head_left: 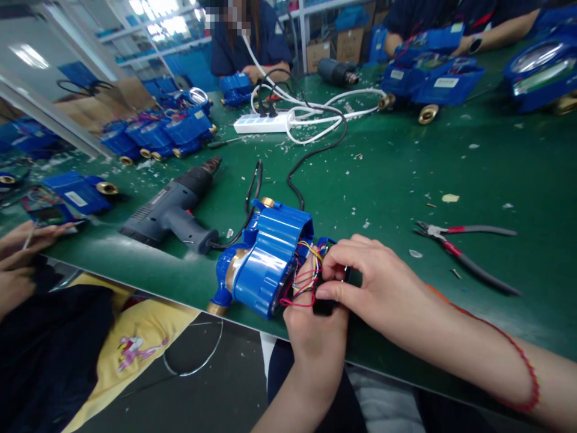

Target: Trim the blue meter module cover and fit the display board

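Water-meter-type unit [265,258] sits at the near edge of the tabletop [406,180], open side facing the hands. L hand [315,331] reaches up among the wires [306,276], fingers partly hidden; can't tell if it's gripping. R hand [374,270] has thumb & forefinger curled toward each other in a pinch shape by a dark part; what's btwn the tips is too hidden to tell.

Handling, my judgement: steady w/ L, do fine work w/ R; work one wire at a time, no tugging at the roots; keep the red loop off the housing rim so it can't get nipped.

Materials: housing is glossy, ribbed blue plastic, rounded at the bottom; brass fitting [217,308] looks hard & smooth. Wires thin, bendy, red/yellow/white. Diagonal cutters [453,249] lie splayed, grips red & dark; heat gun [166,213] is matte grey plastic.
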Demonstrator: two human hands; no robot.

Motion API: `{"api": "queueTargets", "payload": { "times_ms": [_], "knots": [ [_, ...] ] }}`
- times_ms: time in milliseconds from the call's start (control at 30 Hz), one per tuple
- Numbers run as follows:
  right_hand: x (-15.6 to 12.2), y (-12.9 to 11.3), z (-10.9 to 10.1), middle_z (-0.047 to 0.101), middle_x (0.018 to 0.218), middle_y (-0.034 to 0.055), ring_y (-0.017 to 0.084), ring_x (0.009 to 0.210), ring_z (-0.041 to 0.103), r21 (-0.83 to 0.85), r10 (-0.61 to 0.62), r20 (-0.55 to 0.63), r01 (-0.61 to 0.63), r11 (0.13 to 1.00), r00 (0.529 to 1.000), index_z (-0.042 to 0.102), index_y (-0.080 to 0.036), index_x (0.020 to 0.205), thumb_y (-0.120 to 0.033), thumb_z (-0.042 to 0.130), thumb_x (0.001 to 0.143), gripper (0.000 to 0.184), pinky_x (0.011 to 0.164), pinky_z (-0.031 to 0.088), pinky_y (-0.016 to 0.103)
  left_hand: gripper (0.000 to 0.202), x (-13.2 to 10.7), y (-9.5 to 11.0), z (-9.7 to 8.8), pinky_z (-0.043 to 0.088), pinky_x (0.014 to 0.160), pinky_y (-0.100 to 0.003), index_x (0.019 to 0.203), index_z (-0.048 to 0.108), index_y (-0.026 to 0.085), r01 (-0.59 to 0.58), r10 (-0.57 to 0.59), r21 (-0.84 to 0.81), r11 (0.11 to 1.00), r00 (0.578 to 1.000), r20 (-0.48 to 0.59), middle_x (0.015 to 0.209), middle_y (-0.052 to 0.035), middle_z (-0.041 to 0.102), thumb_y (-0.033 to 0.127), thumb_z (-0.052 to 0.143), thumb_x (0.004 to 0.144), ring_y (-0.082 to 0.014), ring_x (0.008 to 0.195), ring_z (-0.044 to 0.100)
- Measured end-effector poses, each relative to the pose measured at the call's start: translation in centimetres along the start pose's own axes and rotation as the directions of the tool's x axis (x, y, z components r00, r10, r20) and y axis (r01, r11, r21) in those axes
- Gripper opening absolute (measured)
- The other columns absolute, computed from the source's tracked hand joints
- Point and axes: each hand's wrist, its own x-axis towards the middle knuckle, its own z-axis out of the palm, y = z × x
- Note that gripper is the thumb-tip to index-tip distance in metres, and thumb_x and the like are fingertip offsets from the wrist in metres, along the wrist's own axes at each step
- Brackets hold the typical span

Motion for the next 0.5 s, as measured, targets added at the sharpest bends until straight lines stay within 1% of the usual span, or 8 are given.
{"api": "queueTargets", "payload": {
  "times_ms": [133, 267, 333, 433, 500],
  "knots": [
    [-0.02, -0.21, -0.26, 0.057, 0.076, -0.0041, 0.014, 0.076, 0.047, 0.019, -0.021, 0.038, 0.020, 1.000, 0.999, 0.061, -0.018, 0.075, -0.010, 0.073, 0.079, 0.015, 0.068, 0.030, 0.030, 0.028, -0.17, -0.29, -0.07, 0.055, 0.093, -0.040, 0.098, 0.068, 0.020, 0.026, -0.026, 0.020, 0.999, 1.000, -0.012, 0.099, -0.0072, 0.076, 0.012, 0.073, 0.071, -0.0253, 0.097, 0.072],
    [-0.12, -0.25, -0.14, 0.058, 0.077, -0.0047, 0.011, 0.070, 0.050, 0.034, -0.061, 0.055, 0.060, 0.998, 0.997, 0.059, -0.017, 0.076, -0.006, 0.064, 0.084, 0.014, 0.063, 0.034, 0.026, 0.024, -0.28, -0.34, 0.01, 0.055, 0.093, -0.042, 0.098, 0.070, 0.021, 0.041, -0.041, 0.030, 0.999, 0.999, -0.007, 0.101, -0.0067, 0.077, 0.013, 0.068, 0.075, -0.0256, 0.098, 0.072],
    [-0.24, -0.26, 0.05, 0.060, 0.078, -0.0039, 0.010, 0.069, 0.052, 0.011, -0.086, 0.041, 0.086, 0.996, 0.995, 0.059, -0.017, 0.077, -0.005, 0.062, 0.084, 0.014, 0.061, 0.036, 0.024, 0.024, -0.32, -0.42, 0.03, 0.054, 0.094, -0.043, 0.100, 0.071, 0.021, 0.042, -0.042, 0.046, 0.998, 0.999, -0.004, 0.104, -0.0075, 0.076, 0.014, 0.066, 0.077, -0.0260, 0.100, 0.071],
    [-0.53, -0.38, 0.45, 0.063, 0.081, -0.0006, 0.013, 0.071, 0.056, -0.066, -0.122, -0.007, 0.121, 0.990, 0.992, 0.061, -0.016, 0.080, -0.007, 0.061, 0.083, 0.009, 0.065, 0.041, 0.026, 0.028, -0.33, -0.71, -0.10, 0.052, 0.096, -0.044, 0.104, 0.071, 0.021, 0.048, -0.046, 0.090, 0.995, 0.999, -0.021, 0.109, -0.0084, 0.076, 0.017, 0.067, 0.077, -0.0273, 0.102, 0.071],
    [-0.68, -0.58, 0.70, 0.064, 0.083, 0.0012, 0.015, 0.072, 0.057, -0.125, -0.154, -0.042, 0.148, 0.981, 0.987, 0.062, -0.016, 0.082, -0.008, 0.059, 0.082, 0.008, 0.066, 0.042, 0.027, 0.027, -0.29, -0.90, -0.24, 0.053, 0.095, -0.043, 0.102, 0.072, 0.023, 0.059, -0.055, 0.110, 0.992, 0.998, -0.039, 0.105, -0.0066, 0.077, 0.020, 0.068, 0.076, -0.0273, 0.100, 0.072]
  ]
}}
